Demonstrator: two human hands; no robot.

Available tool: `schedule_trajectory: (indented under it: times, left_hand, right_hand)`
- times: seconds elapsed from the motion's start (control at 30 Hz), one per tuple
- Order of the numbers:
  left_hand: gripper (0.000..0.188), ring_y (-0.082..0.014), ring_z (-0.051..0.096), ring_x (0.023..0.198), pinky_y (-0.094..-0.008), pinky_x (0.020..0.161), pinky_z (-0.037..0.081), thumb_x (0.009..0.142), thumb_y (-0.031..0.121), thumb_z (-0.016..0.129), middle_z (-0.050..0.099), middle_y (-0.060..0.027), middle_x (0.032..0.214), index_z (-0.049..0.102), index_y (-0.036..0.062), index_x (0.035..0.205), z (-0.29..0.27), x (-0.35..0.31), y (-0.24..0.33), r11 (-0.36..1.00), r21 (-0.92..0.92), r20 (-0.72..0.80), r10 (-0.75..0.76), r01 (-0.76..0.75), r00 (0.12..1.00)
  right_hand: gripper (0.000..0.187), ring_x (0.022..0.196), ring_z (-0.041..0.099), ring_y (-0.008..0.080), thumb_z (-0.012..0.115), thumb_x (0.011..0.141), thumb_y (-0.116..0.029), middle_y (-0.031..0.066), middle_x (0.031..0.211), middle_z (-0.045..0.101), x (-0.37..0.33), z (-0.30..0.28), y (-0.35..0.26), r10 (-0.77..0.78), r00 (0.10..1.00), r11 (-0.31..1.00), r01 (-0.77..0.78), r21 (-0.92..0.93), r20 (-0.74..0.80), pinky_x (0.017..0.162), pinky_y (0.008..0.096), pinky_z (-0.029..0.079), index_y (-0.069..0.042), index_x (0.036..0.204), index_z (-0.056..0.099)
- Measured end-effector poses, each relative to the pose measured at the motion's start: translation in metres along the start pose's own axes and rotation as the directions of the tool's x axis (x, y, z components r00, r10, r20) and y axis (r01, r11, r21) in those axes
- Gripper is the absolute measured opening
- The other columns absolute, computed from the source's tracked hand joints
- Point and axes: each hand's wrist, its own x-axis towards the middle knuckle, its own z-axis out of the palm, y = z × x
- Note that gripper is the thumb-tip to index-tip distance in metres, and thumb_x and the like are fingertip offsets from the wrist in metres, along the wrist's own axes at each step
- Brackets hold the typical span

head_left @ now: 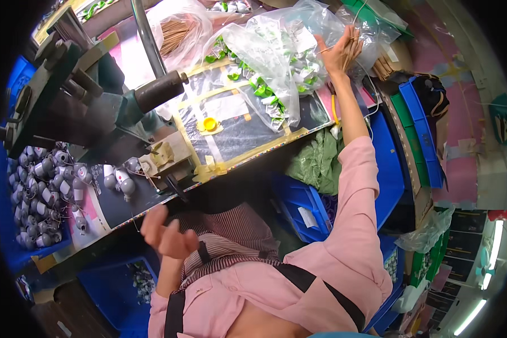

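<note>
My right hand (342, 52) reaches far across the bench, fingers spread, over a clear plastic bag (290, 42). It seems to touch the bag's right part. Small green-and-white pieces (259, 87) lie in and beside that bag. Down by the bench's front edge, in front of my apron (231, 231), is my left hand (169, 234). Motion smears its bent fingers, and whether they hold anything cannot be made out. Nearest to it are a dark rod (176, 187) at the bench edge and a few grey-and-white bulb-shaped pieces (121, 181) with thin wires.
A dark metal machine (104, 107) stands at the left of the bench. Many grey bulb-shaped pieces (42, 194) fill a blue bin there. A yellow round cap (209, 124) sits on the taped worktop (200, 149). Blue crates (304, 205) and green cloth (318, 160) are below, right.
</note>
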Motion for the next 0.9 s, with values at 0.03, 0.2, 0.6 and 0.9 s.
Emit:
schedule_trajectory:
  times: [0.03, 0.2, 0.6, 0.9]
  left_hand:
    - [0.041, -0.0365, 0.057, 0.117, -0.0457, 0.103, 0.047, 0.097, 0.029, 0.066, 0.055, -0.0232, 0.130, 0.051, 0.0022, 0.124, 0.018, 0.003, 0.016, 0.987, -0.163, 0.114, 0.026, -0.007, 0.993]
    - [0.088, -0.0458, 0.035, 0.143, -0.0482, 0.117, 0.033, 0.082, 0.019, 0.085, 0.031, -0.0312, 0.154, 0.032, -0.0031, 0.148, 0.164, 0.046, 0.057, 0.780, -0.397, 0.385, -0.338, 0.484, 0.859]
    - [0.148, -0.0594, 0.003, 0.149, -0.0656, 0.118, 0.017, 0.056, 0.032, 0.099, -0.006, -0.0358, 0.163, -0.001, 0.0145, 0.163, 0.294, 0.070, 0.039, 0.846, 0.030, 0.396, -0.499, 0.533, 0.770]
    - [0.158, -0.0633, -0.003, 0.147, -0.0718, 0.115, 0.017, 0.049, 0.038, 0.101, -0.014, -0.0353, 0.163, -0.007, 0.0219, 0.164, 0.297, 0.065, 0.005, 0.868, 0.046, 0.267, -0.488, 0.494, 0.831]
  right_hand:
    - [0.109, 0.144, 0.035, 0.0460, 0.072, 0.078, -0.072, 0.0300, 0.145, 0.049, 0.012, 0.011, 0.008, 0.006, 1.000, 1.000, -0.006, 0.002, -0.012, 0.118, 0.0640, 0.019, 0.007, 0.145, 0.039]
    - [0.112, 0.129, 0.055, 0.0419, 0.072, 0.073, -0.078, 0.0304, 0.134, 0.059, 0.043, 0.060, 0.038, 0.290, 0.879, 0.939, -0.337, 0.062, 0.380, 0.110, 0.0457, 0.041, 0.010, 0.138, 0.047]
    - [0.053, 0.108, 0.069, 0.0255, 0.082, 0.085, -0.034, 0.0177, 0.115, 0.073, 0.028, 0.050, 0.029, 0.090, 0.569, 0.356, -0.785, 0.507, 0.818, 0.093, 0.0368, 0.052, 0.006, 0.118, 0.069]
    - [0.027, 0.073, 0.064, 0.0127, 0.080, 0.085, -0.026, 0.0007, 0.088, 0.069, 0.122, -0.027, -0.033, 0.383, 0.661, 0.051, -0.712, 0.700, 0.645, 0.062, 0.0320, 0.052, -0.007, 0.102, 0.072]
